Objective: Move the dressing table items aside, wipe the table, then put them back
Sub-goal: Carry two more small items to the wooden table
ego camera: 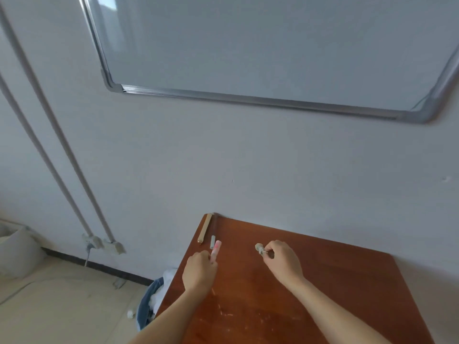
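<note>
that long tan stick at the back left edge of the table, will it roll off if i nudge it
The tan stick looks slim and round, so it would probably roll easily. It lies along the left edge of the table, so a leftward nudge may drop it. It appears straight and rigid, likely light.

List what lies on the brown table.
A tan stick and grey tube near its far corner. The left hand pinches a pink tube, the right hand a beige lump, hiding what's beneath.
</note>
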